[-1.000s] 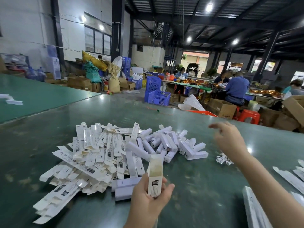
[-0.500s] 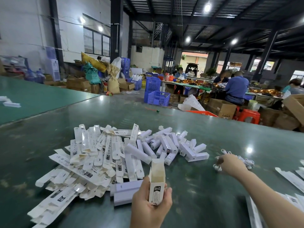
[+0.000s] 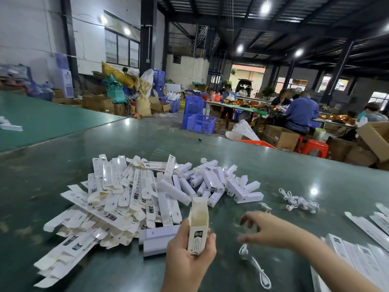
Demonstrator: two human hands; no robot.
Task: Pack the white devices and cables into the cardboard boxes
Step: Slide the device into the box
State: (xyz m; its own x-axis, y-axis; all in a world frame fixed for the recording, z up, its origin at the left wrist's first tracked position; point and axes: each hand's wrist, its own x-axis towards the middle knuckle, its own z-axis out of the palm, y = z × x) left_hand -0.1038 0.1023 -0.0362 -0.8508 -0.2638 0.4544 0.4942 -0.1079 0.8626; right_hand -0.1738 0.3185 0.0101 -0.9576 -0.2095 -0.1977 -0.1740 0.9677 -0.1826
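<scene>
box (image 3: 197, 226) upright in left hand (image 3: 189, 256), cable (image 3: 255, 264) blurred

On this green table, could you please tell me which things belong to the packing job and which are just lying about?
Belong to the job:
- open white cardboard box held in the left hand
- white cable hanging from the right hand
- pile of white stick devices
- flat white box blanks
- coiled white cables

Lying about:
- blue plastic crates
- red plastic stool

A warehouse packing floor: steel roof beams (image 3: 294, 22), stacked blue crates (image 3: 194, 114), cardboard cartons (image 3: 280, 137).
</scene>
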